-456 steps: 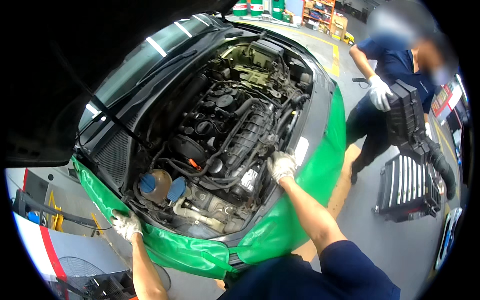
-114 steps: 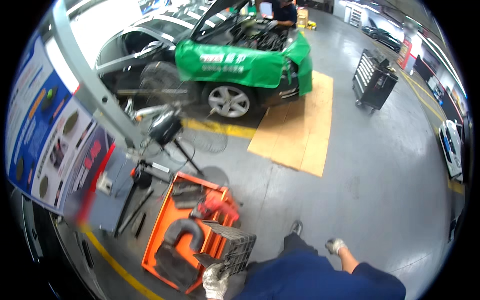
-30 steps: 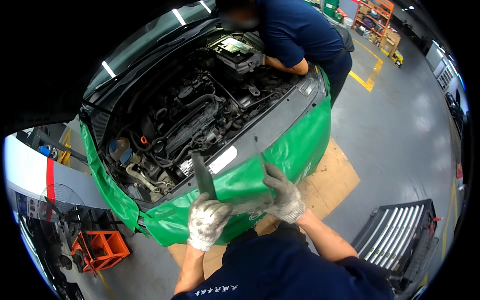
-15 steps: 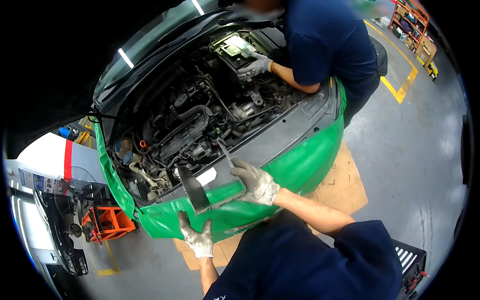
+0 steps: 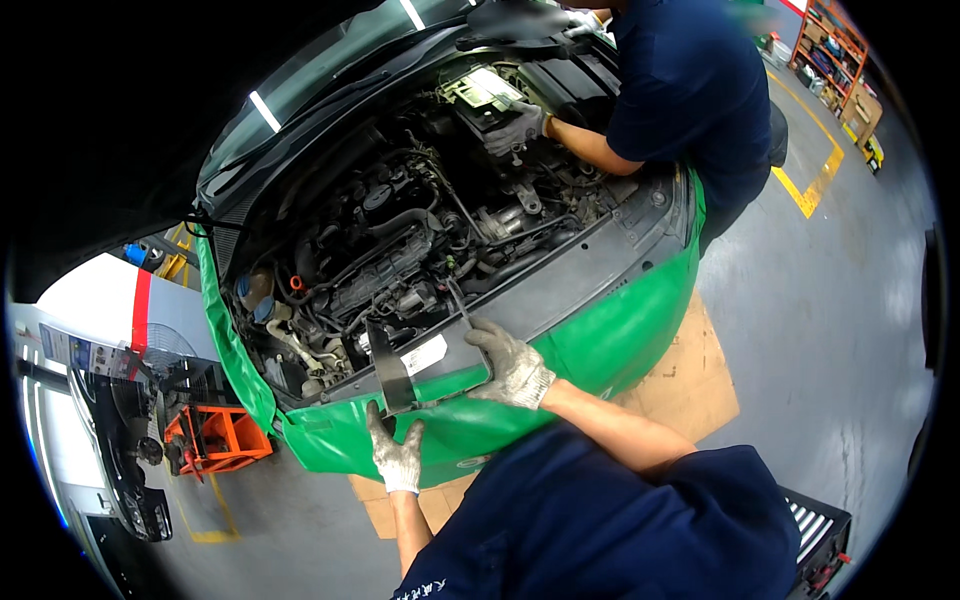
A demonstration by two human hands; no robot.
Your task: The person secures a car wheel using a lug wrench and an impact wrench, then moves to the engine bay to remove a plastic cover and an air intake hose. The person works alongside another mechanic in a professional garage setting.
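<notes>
My right hand (image 5: 515, 370), in a soiled white knit glove, is closed on the right side of a black U-shaped plastic part (image 5: 391, 372). The part stands over the front edge of the engine bay, and the green cover shows through its middle. Just below its lower left corner is my gloved left hand (image 5: 396, 455), thumb and fingers apart; whether a fingertip touches the part I cannot tell. Behind the part lies the open engine bay with the engine (image 5: 385, 270). A white label (image 5: 424, 355) is on the black front panel (image 5: 560, 300).
A co-worker in dark blue (image 5: 690, 90) leans over the bay's right side, a gloved hand (image 5: 518, 130) at the battery (image 5: 480, 105). A green protective cover (image 5: 600, 350) drapes the car's front. Cardboard (image 5: 690, 370) lies on the floor; an orange cart (image 5: 225, 440) stands left.
My left hand has risen slightly toward the part's lower left corner. My right hand keeps its grip. The view has shifted a little, and the co-worker's other gloved hand now shows at the top.
</notes>
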